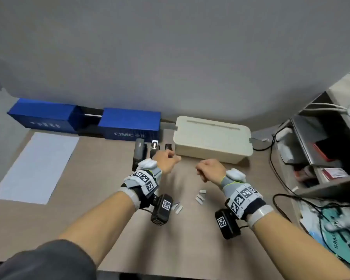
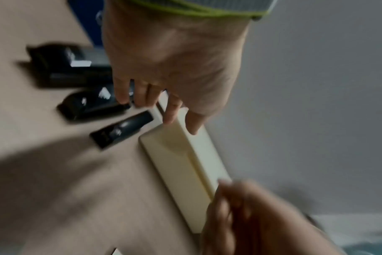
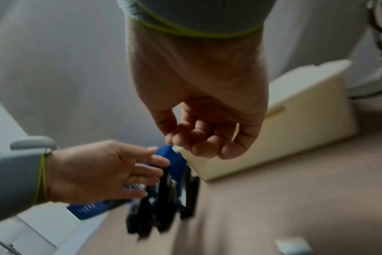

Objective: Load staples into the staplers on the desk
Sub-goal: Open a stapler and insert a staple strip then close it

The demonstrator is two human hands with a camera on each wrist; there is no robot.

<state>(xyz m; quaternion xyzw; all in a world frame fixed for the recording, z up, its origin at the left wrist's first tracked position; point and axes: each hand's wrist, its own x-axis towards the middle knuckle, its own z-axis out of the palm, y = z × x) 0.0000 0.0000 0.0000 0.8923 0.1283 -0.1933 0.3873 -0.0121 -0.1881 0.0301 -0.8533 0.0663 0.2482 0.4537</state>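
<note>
Three dark staplers lie side by side at the back of the desk: a large one [image 1: 139, 156], a middle one [image 1: 155, 148] and a small one [image 1: 168, 147]. My left hand [image 1: 169, 158] hovers over the middle and small staplers with straight, spread fingers [image 2: 121, 93], holding nothing. My right hand [image 1: 205, 169] hangs in the air to the right, fingers loosely curled [image 3: 196, 138], with nothing visible in it. Staple strips lie on the desk in two groups, one [image 1: 177, 208] under my left wrist and one [image 1: 200, 197] nearer my right wrist.
A cream lidded box [image 1: 212, 138] stands just right of the staplers. Two blue boxes [image 1: 129, 124] line the back wall. A white paper sheet [image 1: 36, 166] lies at the left. Shelves and cables [image 1: 319, 150] crowd the right edge.
</note>
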